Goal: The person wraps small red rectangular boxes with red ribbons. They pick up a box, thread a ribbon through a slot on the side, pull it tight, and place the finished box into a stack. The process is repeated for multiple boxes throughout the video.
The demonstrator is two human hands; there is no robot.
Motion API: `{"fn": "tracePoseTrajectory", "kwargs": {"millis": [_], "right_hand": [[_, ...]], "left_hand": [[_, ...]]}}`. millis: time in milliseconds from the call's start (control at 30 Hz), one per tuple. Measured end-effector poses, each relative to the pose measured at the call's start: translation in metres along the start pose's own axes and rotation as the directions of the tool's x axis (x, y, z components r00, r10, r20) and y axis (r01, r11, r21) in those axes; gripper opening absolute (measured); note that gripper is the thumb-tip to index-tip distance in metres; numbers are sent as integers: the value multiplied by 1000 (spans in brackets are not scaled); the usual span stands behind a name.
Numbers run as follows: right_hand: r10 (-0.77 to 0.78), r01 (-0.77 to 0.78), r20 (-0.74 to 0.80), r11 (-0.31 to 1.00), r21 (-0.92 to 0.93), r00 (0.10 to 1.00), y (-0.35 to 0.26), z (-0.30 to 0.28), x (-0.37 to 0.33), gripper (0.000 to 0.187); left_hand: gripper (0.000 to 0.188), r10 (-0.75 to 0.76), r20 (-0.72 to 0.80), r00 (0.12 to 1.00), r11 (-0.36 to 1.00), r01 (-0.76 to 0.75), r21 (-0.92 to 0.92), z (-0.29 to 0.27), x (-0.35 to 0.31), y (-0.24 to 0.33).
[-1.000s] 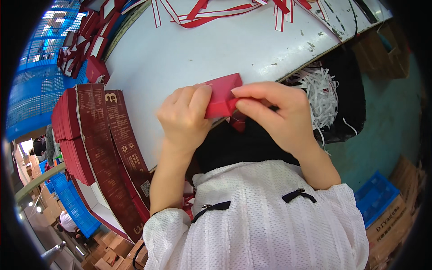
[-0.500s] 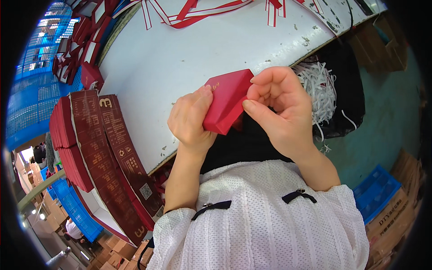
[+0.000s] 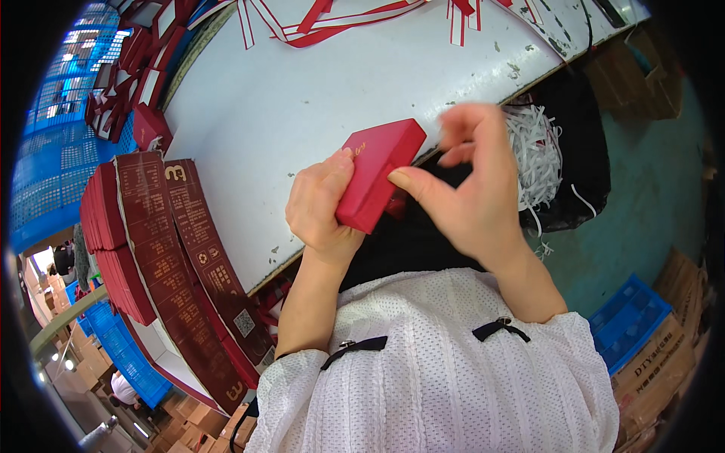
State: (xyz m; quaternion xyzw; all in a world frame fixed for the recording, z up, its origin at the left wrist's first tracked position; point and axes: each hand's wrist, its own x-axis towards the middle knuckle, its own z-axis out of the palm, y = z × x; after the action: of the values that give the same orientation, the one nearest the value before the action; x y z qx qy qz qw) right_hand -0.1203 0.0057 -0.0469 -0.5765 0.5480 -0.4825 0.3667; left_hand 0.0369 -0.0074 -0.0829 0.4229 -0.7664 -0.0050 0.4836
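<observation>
A small red gift box point(image 3: 381, 170) with gold lettering on its top is tilted over the near edge of the white table point(image 3: 249, 136). My left hand point(image 3: 323, 200) grips it from the left side, thumb and fingers wrapped around it. At the box's right side, the thumb of my right hand point(image 3: 476, 189) rests against the side wall. The other fingers of that hand are apart from the box, half curled and blurred by motion, with a gap between them and the thumb.
Red and white ribbons point(image 3: 347, 26) lie along the table's far side. To the left stands a dark red printed carton point(image 3: 155, 264) beside stacked red box pieces point(image 3: 113, 249). A blue basket point(image 3: 57, 166) is beyond it. Shredded white paper point(image 3: 535, 155) fills a black bag point(image 3: 585, 143) at right.
My right hand has let go of the red flap at the box's side, and its fingers have spread away. That flap now lies flat against the side. The left hand keeps its hold.
</observation>
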Motion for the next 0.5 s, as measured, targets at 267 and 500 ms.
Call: {"fn": "tracePoseTrajectory", "kwargs": {"millis": [267,500], "right_hand": [[131,-128,29,852,508,991,2,36,-22,92],[264,-263,127,581,770,956,-3,34,-17,67]], "left_hand": [[17,-29,-16,999,999,28,-18,5,-3,4],[23,3,-15,1000,1000,-3,8,4,-8,3]]}}
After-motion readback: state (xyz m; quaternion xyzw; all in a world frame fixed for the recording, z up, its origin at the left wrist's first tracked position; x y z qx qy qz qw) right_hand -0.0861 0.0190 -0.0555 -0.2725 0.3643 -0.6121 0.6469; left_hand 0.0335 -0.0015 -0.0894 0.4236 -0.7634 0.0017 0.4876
